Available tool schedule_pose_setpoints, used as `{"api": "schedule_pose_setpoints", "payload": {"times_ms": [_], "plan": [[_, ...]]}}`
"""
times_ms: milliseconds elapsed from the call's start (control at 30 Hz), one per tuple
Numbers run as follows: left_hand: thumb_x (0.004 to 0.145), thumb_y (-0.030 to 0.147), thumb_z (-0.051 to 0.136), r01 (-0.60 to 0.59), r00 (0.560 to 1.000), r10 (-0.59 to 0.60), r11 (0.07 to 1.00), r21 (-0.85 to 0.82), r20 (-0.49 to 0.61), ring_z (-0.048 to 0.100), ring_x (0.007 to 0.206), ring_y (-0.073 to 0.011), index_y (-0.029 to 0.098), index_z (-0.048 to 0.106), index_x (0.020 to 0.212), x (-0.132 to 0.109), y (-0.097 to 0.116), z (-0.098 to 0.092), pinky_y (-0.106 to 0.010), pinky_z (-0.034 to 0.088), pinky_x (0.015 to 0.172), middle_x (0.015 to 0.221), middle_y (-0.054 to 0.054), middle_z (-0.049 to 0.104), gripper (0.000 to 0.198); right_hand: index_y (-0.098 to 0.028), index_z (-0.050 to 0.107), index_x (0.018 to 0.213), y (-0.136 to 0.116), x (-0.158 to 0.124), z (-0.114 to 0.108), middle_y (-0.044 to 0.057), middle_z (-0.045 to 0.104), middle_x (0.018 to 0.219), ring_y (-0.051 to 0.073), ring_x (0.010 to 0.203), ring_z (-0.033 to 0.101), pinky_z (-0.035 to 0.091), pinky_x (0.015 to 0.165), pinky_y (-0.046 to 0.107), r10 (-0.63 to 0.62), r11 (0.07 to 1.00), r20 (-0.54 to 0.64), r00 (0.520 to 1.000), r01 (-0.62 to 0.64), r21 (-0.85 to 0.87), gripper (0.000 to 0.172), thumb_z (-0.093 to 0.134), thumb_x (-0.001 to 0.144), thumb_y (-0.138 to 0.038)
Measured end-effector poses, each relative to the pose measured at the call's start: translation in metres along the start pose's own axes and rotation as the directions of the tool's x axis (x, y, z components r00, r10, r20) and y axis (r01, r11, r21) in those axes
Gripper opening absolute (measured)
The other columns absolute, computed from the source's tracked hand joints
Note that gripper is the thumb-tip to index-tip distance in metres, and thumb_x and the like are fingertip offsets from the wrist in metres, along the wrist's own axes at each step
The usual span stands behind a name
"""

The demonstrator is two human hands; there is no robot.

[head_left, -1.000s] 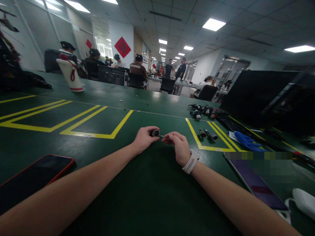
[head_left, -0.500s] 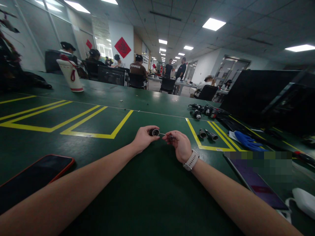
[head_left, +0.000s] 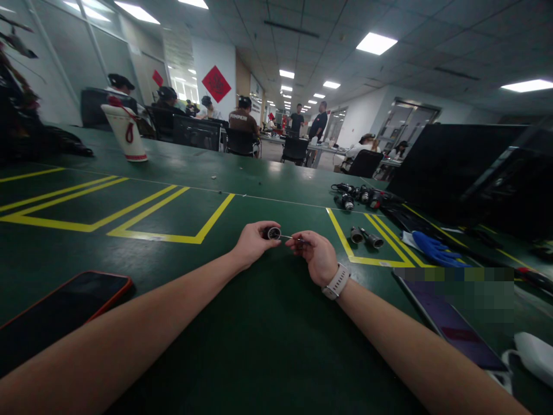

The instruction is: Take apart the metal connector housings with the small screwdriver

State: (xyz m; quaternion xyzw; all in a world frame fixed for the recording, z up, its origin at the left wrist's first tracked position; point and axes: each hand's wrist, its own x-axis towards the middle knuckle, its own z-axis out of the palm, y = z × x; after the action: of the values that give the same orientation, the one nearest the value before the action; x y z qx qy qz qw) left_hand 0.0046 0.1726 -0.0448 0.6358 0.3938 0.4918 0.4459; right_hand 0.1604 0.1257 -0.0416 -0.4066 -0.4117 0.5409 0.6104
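My left hand [head_left: 256, 245] is closed round a dark cylindrical connector [head_left: 272, 233], its round metal-rimmed open end turned toward my right hand. My right hand [head_left: 316, 253], with a pale watch on the wrist, pinches a slim screwdriver [head_left: 288, 237]. The thin shaft reaches left to the connector's open face; whether its tip touches a screw inside is too small to tell. Most of the screwdriver's handle is hidden by my fingers. To the right, two similar metal connector parts [head_left: 370, 238] lie within a yellow-taped area.
Farther back right lie several black connectors with cables [head_left: 348, 199]. A blue glove [head_left: 434, 248], a tablet-like device [head_left: 453, 323] and a white case [head_left: 533, 354] are at the right. A phone [head_left: 64, 314] lies near my left forearm. A paper cup [head_left: 127, 132] stands back left.
Both hands stay in nearly the same place with the same grips. The fingers of my right hand have shifted slightly on the screwdriver; the view has moved a little.
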Motion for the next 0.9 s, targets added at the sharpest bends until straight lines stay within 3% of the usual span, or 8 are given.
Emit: {"api": "schedule_pose_setpoints", "payload": {"times_ms": [333,700,900], "plan": [[0.052,0.010,0.072,-0.020,1.000,0.019,0.999,0.026,0.016,0.063,0.078,-0.0190,0.013,0.067,0.090,0.0012,-0.0058,-0.0014,-0.037,0.049,0.078,0.082,-0.004,0.069,0.038,-0.017,0.064,0.064,-0.0049,-0.0067,0.0071,0.003,0.069,0.063,0.015,0.061,0.058,0.040,0.057,0.026,-0.059,0.998,-0.002,0.998,0.059,-0.031,0.012,0.057,0.066,-0.026],[0.052,0.010,0.073,-0.010,1.000,0.010,1.000,0.015,0.019,0.062,0.076,-0.0171,0.012,0.066,0.088,0.0002,-0.0024,-0.0002,-0.035,0.049,0.076,0.081,-0.003,0.067,0.037,-0.016,0.065,0.063,0.0008,0.0016,0.0008,0.004,0.068,0.060,0.016,0.059,0.059,0.042,0.056,0.027,-0.013,1.000,-0.017,1.000,0.013,0.001,0.016,0.055,0.063,-0.028],[0.053,0.010,0.073,-0.009,1.000,0.009,1.000,0.012,0.003,0.063,0.077,-0.0174,0.012,0.066,0.091,-0.0011,-0.0001,-0.0001,-0.036,0.049,0.077,0.083,-0.004,0.068,0.038,-0.017,0.064,0.064,-0.0011,-0.0016,0.0023,0.003,0.068,0.061,0.015,0.059,0.058,0.042,0.058,0.028,-0.111,0.993,-0.019,0.994,0.110,-0.051,0.015,0.053,0.067,-0.027]]}}
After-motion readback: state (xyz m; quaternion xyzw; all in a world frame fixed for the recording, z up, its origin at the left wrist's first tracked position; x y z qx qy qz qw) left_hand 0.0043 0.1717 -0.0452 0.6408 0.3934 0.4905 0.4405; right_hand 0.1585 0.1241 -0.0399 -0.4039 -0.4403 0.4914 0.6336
